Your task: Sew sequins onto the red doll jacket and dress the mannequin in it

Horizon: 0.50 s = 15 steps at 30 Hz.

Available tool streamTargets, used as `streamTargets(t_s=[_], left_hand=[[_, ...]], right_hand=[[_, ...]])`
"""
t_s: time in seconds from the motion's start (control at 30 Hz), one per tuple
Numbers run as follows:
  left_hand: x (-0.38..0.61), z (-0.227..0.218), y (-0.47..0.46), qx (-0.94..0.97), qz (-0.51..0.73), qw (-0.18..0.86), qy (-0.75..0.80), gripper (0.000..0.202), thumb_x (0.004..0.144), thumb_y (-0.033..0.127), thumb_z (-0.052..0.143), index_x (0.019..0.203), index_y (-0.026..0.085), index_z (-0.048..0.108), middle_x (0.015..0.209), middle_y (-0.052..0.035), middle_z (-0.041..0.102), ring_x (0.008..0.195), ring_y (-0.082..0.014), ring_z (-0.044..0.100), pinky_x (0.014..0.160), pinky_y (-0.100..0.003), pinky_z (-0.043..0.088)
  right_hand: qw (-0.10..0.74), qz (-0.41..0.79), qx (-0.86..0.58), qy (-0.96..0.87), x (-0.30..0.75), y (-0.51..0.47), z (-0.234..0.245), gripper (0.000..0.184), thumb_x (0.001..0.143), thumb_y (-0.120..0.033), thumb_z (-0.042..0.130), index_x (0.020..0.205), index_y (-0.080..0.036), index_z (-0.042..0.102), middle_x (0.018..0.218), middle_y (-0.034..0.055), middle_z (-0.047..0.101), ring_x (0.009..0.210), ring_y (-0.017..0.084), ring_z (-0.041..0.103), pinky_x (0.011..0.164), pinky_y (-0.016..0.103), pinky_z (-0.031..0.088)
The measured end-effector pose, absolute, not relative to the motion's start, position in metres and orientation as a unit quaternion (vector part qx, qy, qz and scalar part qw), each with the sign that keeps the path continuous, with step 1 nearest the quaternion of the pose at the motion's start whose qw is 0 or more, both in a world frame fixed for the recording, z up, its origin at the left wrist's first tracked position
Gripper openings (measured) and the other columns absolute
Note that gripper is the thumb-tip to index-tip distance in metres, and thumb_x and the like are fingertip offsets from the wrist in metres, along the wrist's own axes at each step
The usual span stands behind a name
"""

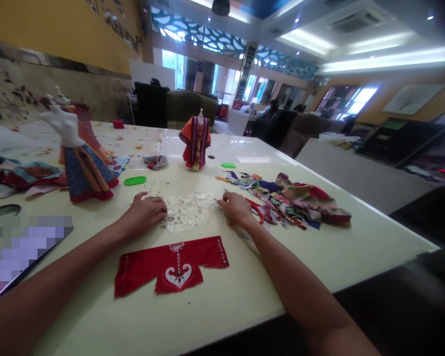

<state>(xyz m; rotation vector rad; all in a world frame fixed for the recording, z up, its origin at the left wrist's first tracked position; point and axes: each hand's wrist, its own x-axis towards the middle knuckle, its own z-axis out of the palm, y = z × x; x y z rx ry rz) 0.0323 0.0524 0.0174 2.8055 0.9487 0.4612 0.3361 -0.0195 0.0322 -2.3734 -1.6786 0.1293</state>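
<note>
Well, reading left to right from my remote seat, a blue and orange pleated doll's gown (85,173) stands on a white dress form at the far left of the glossy cream worktop (215,316), with a flat bright green plastic lid (135,180) nearer the middle. My left hand (144,213) lies loosely curled at the edge of a crinkled clear plastic sheet (189,211) scattered with tiny sequins or beads. I cannot tell whether it has hold of the sheet. My right hand (237,207) sits at the sheet's other edge with its fingers drawn together. If they pinch anything, it is too small to see.

The sheet should be very light, thin and slippery, and the specks will roll or scatter easily, so I would take it by a bare edge and keep it flat. Below it lies a soft red fabric bodice (148,267) with a white heart motif. Just right of my right hand are red-handled scissors (257,210), touching a heap of multicoloured fabric scraps (304,205). Beyond, a small red costume (196,141) stands upright. The room behind holds an olive sofa (189,109), bright windows (356,99) and long ceiling lights (389,59).
</note>
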Motion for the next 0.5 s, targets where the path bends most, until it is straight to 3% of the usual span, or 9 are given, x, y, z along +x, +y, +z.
streamTargets(t_s=[0.33, 0.5], left_hand=[[0.034, 0.023, 0.048, 0.934, 0.150, 0.078, 0.314, 0.020, 0.089, 0.030, 0.048, 0.087, 0.024, 0.067, 0.100, -0.0022, 0.071, 0.100, -0.0222, 0.064, 0.110, -0.053, 0.011], [0.034, 0.020, 0.045, 0.919, 0.177, 0.105, 0.336, 0.024, 0.093, 0.031, 0.044, 0.104, 0.023, 0.064, 0.107, -0.0044, 0.072, 0.106, -0.0221, 0.062, 0.112, -0.054, 0.013]], right_hand=[[0.195, 0.041, -0.818, -0.540, 0.355, -0.021, 0.042, 0.026, 0.085, -0.042, 0.055, 0.082, -0.020, 0.069, 0.083, 0.0078, 0.069, 0.076, 0.019, 0.058, 0.059, 0.026, 0.029], [0.248, 0.060, -0.775, -0.579, 0.347, -0.023, 0.045, 0.028, 0.084, -0.045, 0.055, 0.074, -0.020, 0.064, 0.071, 0.0021, 0.064, 0.066, 0.016, 0.053, 0.058, 0.025, 0.029]])
